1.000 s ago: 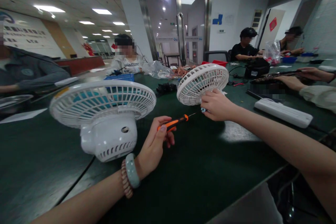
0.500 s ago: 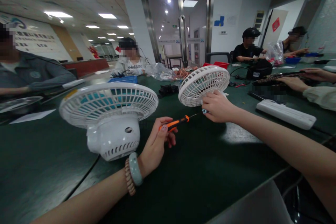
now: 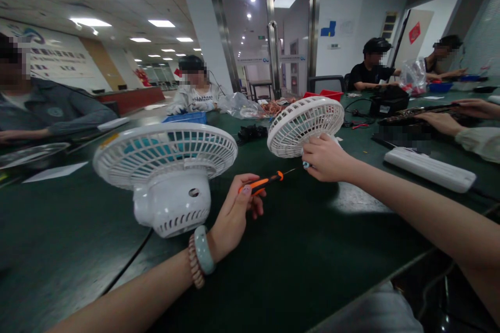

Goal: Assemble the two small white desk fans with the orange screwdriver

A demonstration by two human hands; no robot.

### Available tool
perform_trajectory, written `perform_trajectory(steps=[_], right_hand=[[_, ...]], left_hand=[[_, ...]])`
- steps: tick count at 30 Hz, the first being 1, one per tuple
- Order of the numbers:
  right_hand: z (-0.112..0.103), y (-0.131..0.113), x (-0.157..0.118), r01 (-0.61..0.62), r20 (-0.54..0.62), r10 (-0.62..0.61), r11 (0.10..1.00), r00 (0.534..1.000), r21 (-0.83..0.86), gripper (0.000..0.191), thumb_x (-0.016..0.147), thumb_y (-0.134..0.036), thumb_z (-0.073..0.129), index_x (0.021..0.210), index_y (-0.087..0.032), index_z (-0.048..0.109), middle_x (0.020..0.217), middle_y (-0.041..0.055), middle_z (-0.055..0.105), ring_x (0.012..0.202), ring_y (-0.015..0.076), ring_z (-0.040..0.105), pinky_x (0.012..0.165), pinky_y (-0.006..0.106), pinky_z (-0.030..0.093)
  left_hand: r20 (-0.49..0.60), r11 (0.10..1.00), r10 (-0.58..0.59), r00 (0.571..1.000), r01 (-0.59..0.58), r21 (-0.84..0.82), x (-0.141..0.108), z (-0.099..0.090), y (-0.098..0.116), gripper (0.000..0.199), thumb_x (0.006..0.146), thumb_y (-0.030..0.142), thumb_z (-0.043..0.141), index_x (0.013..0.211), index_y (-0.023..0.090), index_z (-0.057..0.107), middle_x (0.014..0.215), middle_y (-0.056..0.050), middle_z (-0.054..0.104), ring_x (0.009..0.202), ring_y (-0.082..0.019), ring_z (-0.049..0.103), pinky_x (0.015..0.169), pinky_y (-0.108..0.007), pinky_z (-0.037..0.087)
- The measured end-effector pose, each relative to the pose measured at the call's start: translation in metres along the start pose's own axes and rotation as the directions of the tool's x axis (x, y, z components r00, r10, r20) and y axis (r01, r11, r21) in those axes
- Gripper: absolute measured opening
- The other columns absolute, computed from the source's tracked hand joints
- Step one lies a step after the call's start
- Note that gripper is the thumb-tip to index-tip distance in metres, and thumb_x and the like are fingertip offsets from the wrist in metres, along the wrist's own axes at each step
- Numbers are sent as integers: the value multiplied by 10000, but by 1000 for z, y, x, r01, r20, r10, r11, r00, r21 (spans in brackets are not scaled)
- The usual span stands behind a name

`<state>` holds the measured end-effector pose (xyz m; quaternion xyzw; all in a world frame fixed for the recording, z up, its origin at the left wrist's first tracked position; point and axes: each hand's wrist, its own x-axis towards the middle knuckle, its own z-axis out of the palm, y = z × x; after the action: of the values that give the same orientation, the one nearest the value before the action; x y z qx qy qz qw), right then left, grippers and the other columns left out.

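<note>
Right of the fan, my left fingers clamp a screwdriver, my right fingers a grille: seemingly a holding step, the next move calling for steadiness.

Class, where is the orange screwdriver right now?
In the head view, the screwdriver is held in the left hand, near the picture's centre, right of the nearer white fan.
</note>
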<state>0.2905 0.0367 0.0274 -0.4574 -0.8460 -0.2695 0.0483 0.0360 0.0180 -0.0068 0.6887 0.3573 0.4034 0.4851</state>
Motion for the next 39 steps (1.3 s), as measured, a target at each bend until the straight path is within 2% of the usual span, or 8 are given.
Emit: perform_trajectory(steps=[4, 9, 17, 27, 39], right_hand=[[-1, -1, -1, -1, -5, 1, 1000, 1000, 0, 255, 784, -289, 439, 840, -130, 631, 926, 120, 587, 904, 245, 447, 729, 365, 236], [-1, -2, -1, -4, -8, 4, 1000, 1000, 2, 260, 792, -295, 433, 845, -132, 629, 928, 118, 586, 900, 242, 449, 730, 362, 236], [1, -1, -1, -1, -15, 1, 1000, 1000, -8, 241, 775, -291, 458, 845, -132, 625, 929, 120, 588, 908, 242, 449, 742, 365, 237], [2, -1, -1, 9, -17, -9, 1000, 1000, -12, 248, 782, -300, 445, 842, -133, 619, 927, 115, 580, 911, 247, 445, 747, 368, 232], [2, -1, -2, -3, -4, 3, 1000, 1000, -7, 256, 777, -307, 452, 853, -134, 624, 933, 121, 583, 914, 250, 441, 750, 368, 229]], left_hand=[[2, 999, 21, 1000, -21, 26, -1, 0, -3, 321, 870, 444, 307, 1073, 206, 378, 863, -20, 538, 598, -99, 527, 511, -244, 419], [-10, 990, 64, 998, -63, 128, -3, 0, -5, 324, 881, 430, 281, 1075, 195, 389, 669, 20, 510, 588, -104, 506, 528, -236, 416], [-69, 966, 119, 990, -99, 240, 0, -3, -3, 301, 874, 415, 326, 1044, 191, 434, 629, 41, 478, 538, -86, 466, 489, -217, 394], [-83, 979, 72, 994, -54, 198, 1, -2, -7, 309, 868, 439, 323, 1027, 193, 422, 622, 42, 484, 528, -91, 479, 479, -220, 398], [-129, 975, -10, 992, 38, 220, 2, -4, -8, 357, 862, 439, 282, 1130, 218, 362, 646, 29, 507, 564, -117, 505, 503, -240, 405]])
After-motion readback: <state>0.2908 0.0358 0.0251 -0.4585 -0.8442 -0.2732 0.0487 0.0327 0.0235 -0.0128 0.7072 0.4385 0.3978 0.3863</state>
